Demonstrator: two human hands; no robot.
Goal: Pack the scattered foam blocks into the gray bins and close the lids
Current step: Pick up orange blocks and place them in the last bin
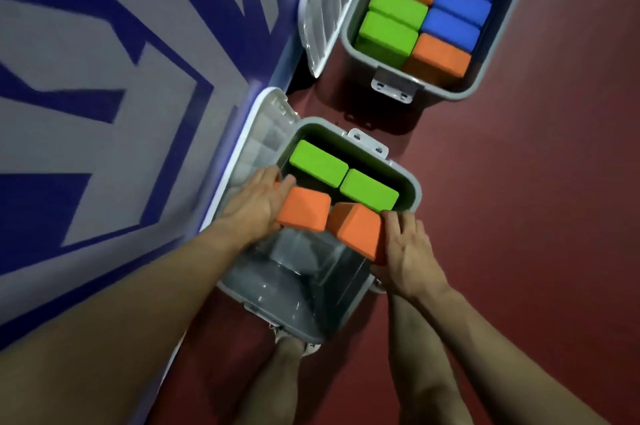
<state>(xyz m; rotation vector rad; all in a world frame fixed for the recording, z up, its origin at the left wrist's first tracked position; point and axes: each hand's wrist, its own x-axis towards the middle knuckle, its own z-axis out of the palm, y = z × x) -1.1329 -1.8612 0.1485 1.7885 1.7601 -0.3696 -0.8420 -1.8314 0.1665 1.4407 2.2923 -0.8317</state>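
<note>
Wall [104,78]: gray with blue shapes, along the left; both bin lids lean toward it.
Near lid [249,144]: clear, swung open to the left of the near bin.
Left hand [258,199]: its grip is clamped on an orange block, palm on the block's left side, fingers reaching over the top toward the bin's inside.
Left orange block [304,211]: held above the near bin's opening, tilted, just beside the other orange block.
Near bin [414,187]: gray, on the dark red floor [519,182], open; two green blocks [318,163] lie end to end along its far side, touching.
Right orange block [356,229]: tilted over the bin's right near part, close below the second green block.
Right hand [410,251]: grip clamped on this block, fingers along its right face, thumb beneath.
Far bin [446,93]: open, well filled; a row of orange and green blocks on its left, a row of blue blocks [464,2] with one orange at the near end on its right.
Far lid [329,2]: clear, open leftward.
Legs [287,372]: below the near bin, between the forearms.
</note>
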